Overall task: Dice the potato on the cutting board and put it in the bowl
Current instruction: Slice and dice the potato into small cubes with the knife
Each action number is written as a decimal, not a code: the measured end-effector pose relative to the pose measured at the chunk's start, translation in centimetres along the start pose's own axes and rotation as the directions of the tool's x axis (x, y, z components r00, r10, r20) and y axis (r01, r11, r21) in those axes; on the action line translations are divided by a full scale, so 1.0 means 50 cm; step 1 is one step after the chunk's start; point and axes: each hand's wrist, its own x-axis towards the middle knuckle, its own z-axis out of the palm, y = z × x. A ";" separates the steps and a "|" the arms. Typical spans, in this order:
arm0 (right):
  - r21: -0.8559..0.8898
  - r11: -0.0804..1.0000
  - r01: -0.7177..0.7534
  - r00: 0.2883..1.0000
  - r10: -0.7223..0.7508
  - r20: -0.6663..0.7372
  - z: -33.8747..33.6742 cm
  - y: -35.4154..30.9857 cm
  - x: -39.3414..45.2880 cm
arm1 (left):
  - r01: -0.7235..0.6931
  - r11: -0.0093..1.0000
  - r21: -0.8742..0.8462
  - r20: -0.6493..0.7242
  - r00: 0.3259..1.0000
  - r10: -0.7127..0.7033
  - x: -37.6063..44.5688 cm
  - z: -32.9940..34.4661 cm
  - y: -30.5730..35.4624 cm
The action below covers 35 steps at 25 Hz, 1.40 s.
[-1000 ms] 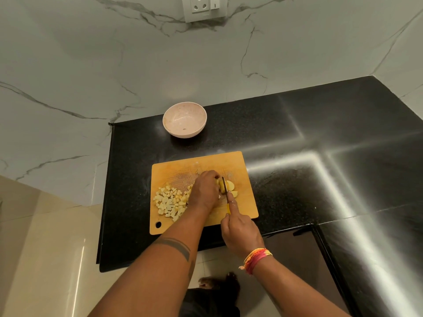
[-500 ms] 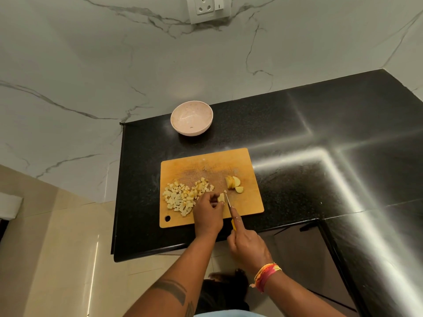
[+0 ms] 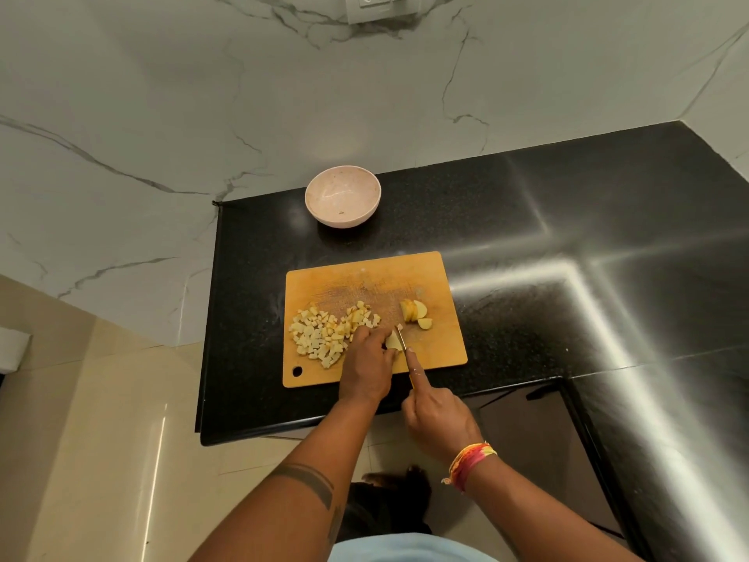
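Observation:
An orange cutting board lies on the black counter. A heap of diced potato covers its left side. A few uncut potato slices sit toward its right. My left hand pins a potato piece at the board's near middle. Just right of that piece is the knife, its yellow handle gripped by my right hand with the forefinger along the blade's back. The pale pink bowl stands behind the board with almost nothing inside it.
The black counter stretches to the right and wraps round a corner. A marble wall with a socket plate rises behind it. The counter's left edge drops to a beige tiled floor.
My left hand drew a potato piece from the slices at the right toward the board's near middle. The knife followed and now stands against that piece.

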 end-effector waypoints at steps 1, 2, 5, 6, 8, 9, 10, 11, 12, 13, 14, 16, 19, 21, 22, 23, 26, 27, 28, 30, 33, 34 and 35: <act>-0.010 1.000 0.001 1.000 -0.001 0.007 -0.001 -0.001 0.003 | -0.001 1.000 0.007 -0.001 1.000 0.001 0.000 0.000 0.001; -0.022 1.000 0.007 1.000 -0.006 0.016 -0.001 -0.002 0.007 | -0.001 1.000 0.017 -0.003 1.000 0.002 -0.002 -0.001 0.002; -0.063 0.998 0.019 0.999 -0.017 0.043 -0.003 -0.007 0.020 | 0.000 0.999 0.039 -0.015 1.000 0.001 -0.004 -0.005 0.006; -0.071 0.997 0.017 0.999 -0.014 0.052 -0.003 -0.009 0.026 | 0.001 0.999 0.042 -0.013 1.000 -0.001 -0.002 -0.005 0.006; -0.097 0.995 0.017 0.999 -0.012 0.052 0.000 -0.013 0.033 | -0.001 0.999 0.047 -0.002 1.000 0.001 0.003 -0.006 0.006; -0.116 0.993 0.022 0.999 -0.016 0.049 0.001 -0.014 0.035 | -0.002 0.999 0.048 0.003 1.000 0.002 0.005 -0.006 0.006; -0.127 0.991 0.031 0.998 -0.024 0.052 0.002 -0.012 0.035 | 0.002 0.999 0.049 0.007 1.000 -0.002 0.007 -0.006 0.006; -0.131 0.991 0.038 0.998 -0.031 0.059 0.004 -0.009 0.032 | 0.010 0.999 0.053 0.012 1.000 -0.010 0.009 -0.006 0.007; -0.138 0.990 0.040 0.998 -0.032 0.060 0.008 -0.003 0.025 | 0.017 0.998 0.059 0.019 1.000 -0.018 0.010 -0.006 0.007; -0.149 0.988 0.038 0.998 -0.030 0.056 0.012 0.003 0.013 | 0.023 0.998 0.062 0.025 0.999 -0.024 0.011 -0.005 0.007; -0.163 0.986 0.035 0.998 -0.025 0.060 0.015 0.008 0.000 | 0.029 0.998 0.060 0.028 0.999 -0.031 0.011 -0.004 0.006; -0.174 0.984 0.042 0.996 -0.028 0.082 0.020 0.021 -0.021 | 0.028 0.998 0.056 0.023 0.999 -0.029 0.010 -0.003 0.004; -0.158 0.987 0.029 0.996 -0.015 0.089 0.029 0.031 -0.046 | 0.010 0.999 0.046 0.020 1.000 -0.011 0.008 -0.001 0.000; -0.137 0.990 0.017 0.995 -0.003 0.098 0.030 0.034 -0.051 | 0.013 0.999 0.039 0.013 1.000 -0.014 0.008 -0.002 0.002; -0.123 0.992 0.014 0.995 -0.002 0.096 0.030 0.035 -0.053 | 0.021 0.999 0.036 0.010 1.000 -0.021 0.008 -0.002 0.003; -0.105 0.994 0.011 0.996 -0.002 0.086 0.030 0.035 -0.054 | 0.028 0.999 0.033 0.007 1.000 -0.028 0.007 -0.004 0.004; -0.075 0.997 0.007 0.998 -0.002 0.056 0.022 0.021 -0.050 | 0.024 0.999 0.032 -0.006 1.000 -0.024 0.002 -0.005 0.005; -0.072 0.997 0.009 0.999 -0.006 0.047 0.019 0.016 -0.043 | 0.024 0.999 0.033 -0.015 1.000 -0.023 0.000 -0.004 0.005; -0.073 0.997 0.013 0.999 -0.011 0.037 0.017 0.010 -0.034 | 0.029 0.999 0.031 -0.029 0.999 -0.028 -0.001 -0.004 0.006; -0.079 0.997 0.018 0.999 -0.015 0.030 0.012 -0.004 -0.015 | 0.052 0.999 0.013 -0.048 0.998 -0.052 -0.001 -0.002 0.005; -0.083 0.996 0.014 0.998 -0.009 0.061 0.002 -0.018 0.012 | 0.065 0.998 -0.002 -0.066 0.996 -0.065 0.000 -0.004 0.007; -0.090 0.996 0.017 0.997 -0.011 0.071 0.000 -0.021 0.019 | 0.066 0.998 -0.004 -0.071 0.995 -0.066 0.000 -0.005 0.008; -0.099 0.995 0.023 0.997 -0.015 0.075 0.000 -0.022 0.024 | 0.067 0.998 -0.008 -0.075 0.995 -0.067 0.000 -0.007 0.009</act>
